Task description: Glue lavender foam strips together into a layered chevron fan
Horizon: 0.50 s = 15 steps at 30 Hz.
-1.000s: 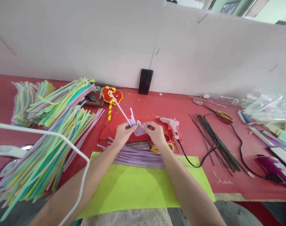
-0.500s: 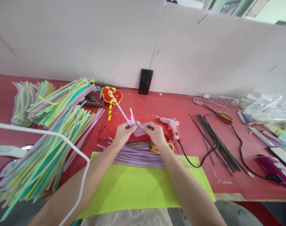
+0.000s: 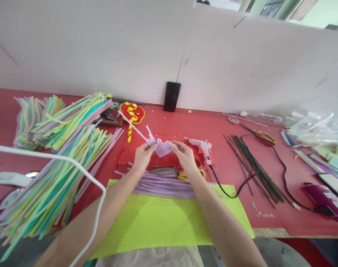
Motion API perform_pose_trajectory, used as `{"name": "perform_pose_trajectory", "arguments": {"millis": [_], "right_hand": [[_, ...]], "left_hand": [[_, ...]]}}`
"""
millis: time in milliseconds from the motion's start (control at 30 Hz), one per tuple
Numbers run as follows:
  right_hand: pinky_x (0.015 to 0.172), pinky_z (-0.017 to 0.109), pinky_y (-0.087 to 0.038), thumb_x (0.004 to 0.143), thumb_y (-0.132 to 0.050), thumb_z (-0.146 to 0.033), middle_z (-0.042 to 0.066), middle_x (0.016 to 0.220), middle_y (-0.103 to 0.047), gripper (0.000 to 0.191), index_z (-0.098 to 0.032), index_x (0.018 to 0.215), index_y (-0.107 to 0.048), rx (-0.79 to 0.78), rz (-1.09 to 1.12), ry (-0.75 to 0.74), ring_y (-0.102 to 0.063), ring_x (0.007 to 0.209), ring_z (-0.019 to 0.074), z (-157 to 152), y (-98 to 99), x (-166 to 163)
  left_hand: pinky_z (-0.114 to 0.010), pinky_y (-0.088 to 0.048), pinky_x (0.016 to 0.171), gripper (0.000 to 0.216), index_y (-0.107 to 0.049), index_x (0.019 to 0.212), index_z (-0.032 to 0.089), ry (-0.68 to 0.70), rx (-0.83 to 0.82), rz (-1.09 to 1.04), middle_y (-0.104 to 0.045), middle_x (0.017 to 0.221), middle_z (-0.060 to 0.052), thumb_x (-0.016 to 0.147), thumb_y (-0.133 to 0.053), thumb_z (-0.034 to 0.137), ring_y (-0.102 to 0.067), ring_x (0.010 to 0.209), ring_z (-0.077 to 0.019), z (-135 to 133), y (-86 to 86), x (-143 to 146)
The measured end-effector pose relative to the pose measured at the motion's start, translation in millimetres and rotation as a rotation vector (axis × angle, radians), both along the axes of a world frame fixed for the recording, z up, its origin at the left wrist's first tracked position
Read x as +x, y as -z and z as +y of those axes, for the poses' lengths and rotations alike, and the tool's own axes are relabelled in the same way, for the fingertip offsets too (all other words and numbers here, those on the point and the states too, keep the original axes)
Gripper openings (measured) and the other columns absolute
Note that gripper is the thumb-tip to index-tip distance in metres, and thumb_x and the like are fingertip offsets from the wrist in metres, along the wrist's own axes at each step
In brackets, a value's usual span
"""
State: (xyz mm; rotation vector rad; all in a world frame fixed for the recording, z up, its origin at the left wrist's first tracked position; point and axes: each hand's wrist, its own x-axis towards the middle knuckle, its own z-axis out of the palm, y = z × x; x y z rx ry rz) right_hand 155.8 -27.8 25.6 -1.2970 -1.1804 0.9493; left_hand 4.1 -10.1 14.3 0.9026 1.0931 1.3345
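Between my hands is a folded zigzag piece of lilac pipe cleaners [image 3: 163, 149], held just above a red board [image 3: 130, 155]. My left hand [image 3: 143, 156] pinches its left end, where loose lilac ends stick up and to the left. The right end is pinched by the thumb and fingers of my right hand [image 3: 185, 155]. Below my wrists, a bundle of lilac pipe cleaners [image 3: 163, 187] lies across a lime-green sheet [image 3: 158, 218]. Yellow-handled scissors [image 3: 166, 171] rest just above that bundle, partly behind my right wrist. A pink glue gun [image 3: 202, 147] lies right of my right hand.
Multicoloured pipe cleaners [image 3: 63, 170] are heaped at the left. A red-and-yellow ornament [image 3: 132, 113] and a leaning phone [image 3: 172, 96] stand at the back. Dark green stems [image 3: 255, 170], another pair of scissors [image 3: 262, 136] and a black cord [image 3: 282, 167] lie right. A white cable [image 3: 100, 207] crosses my left forearm.
My hands have moved apart, and the lilac piece between them has opened out into a wider zigzag. Its long loose strand has swung left.
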Motion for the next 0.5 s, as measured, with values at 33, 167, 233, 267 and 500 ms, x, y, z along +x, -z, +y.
{"name": "perform_pose_trajectory", "arguments": {"millis": [33,167,233,267,500], "right_hand": [[0.079,0.032,-0.049,0.070,-0.064,-0.044,0.005,0.088,-0.071,0.031,-0.018,0.087,-0.069,0.001,-0.006,0.002,-0.064,0.084,0.0191,0.6,1.6,0.6],[0.079,0.033,-0.049,0.070,-0.064,-0.041,0.004,0.083,-0.071,0.026,-0.018,0.082,-0.068,0.013,-0.017,0.016,-0.064,0.081,0.0189,1.5,5.7,3.1],[0.078,0.033,-0.049,0.071,-0.063,-0.040,0.004,0.083,-0.071,0.025,-0.018,0.082,-0.069,0.024,-0.021,0.025,-0.064,0.081,0.0188,1.6,5.9,3.9],[0.078,0.033,-0.049,0.071,-0.063,-0.039,0.004,0.083,-0.071,0.025,-0.018,0.082,-0.069,0.027,-0.023,0.031,-0.064,0.080,0.0187,1.6,5.8,4.2],[0.075,0.031,-0.050,0.071,-0.062,-0.044,0.004,0.085,-0.071,0.032,-0.018,0.090,-0.067,0.000,0.022,0.068,-0.064,0.081,0.0184,1.4,1.5,3.4]], "left_hand": [[-0.036,-0.051,0.081,0.047,-0.070,0.089,0.012,-0.002,-0.017,-0.040,-0.072,0.088,-0.007,0.059,-0.074,0.048,-0.065,0.090,-0.0248,0.4,0.0,0.3],[-0.035,-0.052,0.075,0.049,-0.068,0.082,0.011,-0.002,-0.056,-0.149,-0.072,0.083,-0.010,0.061,-0.069,0.056,-0.067,0.085,-0.0259,1.1,-1.6,0.7],[-0.035,-0.053,0.075,0.048,-0.069,0.083,0.011,0.011,-0.057,-0.161,-0.072,0.083,-0.010,0.060,-0.071,0.054,-0.067,0.084,-0.0255,0.8,-2.5,0.7],[-0.036,-0.052,0.076,0.047,-0.069,0.084,0.011,0.014,-0.056,-0.153,-0.072,0.083,-0.009,0.059,-0.073,0.051,-0.067,0.084,-0.0251,0.5,-2.9,0.8],[-0.037,-0.052,0.080,0.042,-0.072,0.085,0.013,0.000,-0.068,-0.095,-0.073,0.083,-0.006,0.053,-0.078,0.040,-0.066,0.084,-0.0227,-1.4,-2.9,0.8]]}}
